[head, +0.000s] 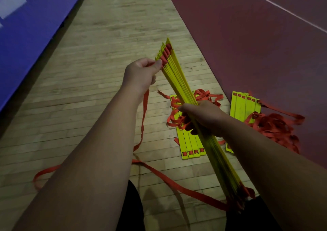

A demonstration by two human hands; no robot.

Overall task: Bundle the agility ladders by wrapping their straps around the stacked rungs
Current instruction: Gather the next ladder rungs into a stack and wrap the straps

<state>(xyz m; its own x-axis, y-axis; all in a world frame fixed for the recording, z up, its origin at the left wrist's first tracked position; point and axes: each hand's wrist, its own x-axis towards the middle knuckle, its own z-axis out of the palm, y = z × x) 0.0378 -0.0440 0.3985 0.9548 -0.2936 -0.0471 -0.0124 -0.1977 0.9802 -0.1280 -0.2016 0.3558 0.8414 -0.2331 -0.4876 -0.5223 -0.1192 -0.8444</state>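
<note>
my left hand (141,73) pinches the red strap (145,107); my right hand (205,117) grips the stacked rungs (177,75) mid-length, which hide part of one floor ladder (185,146); a second ladder (244,107) lies beside it.

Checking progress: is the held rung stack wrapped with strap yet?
Not wrapped: rung stack fans apart at far end; strap hangs loose from left hand.

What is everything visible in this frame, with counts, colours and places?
held rung stack: one, yellow, raised above the floor
loose strap: one, red, hanging from the upper hand, trailing across the floor
centre floor ladder: one, yellow rungs, tangled red straps, beneath the stack
right floor ladder: one, same colours, at the court surface's edge
wooden floor: one, tan, centre
court surface: one, dark red, white lines, right
panel: one, blue, white lettering, left
left hand: one, pinches the loose strap
right hand: one, grips the held rung stack
</note>
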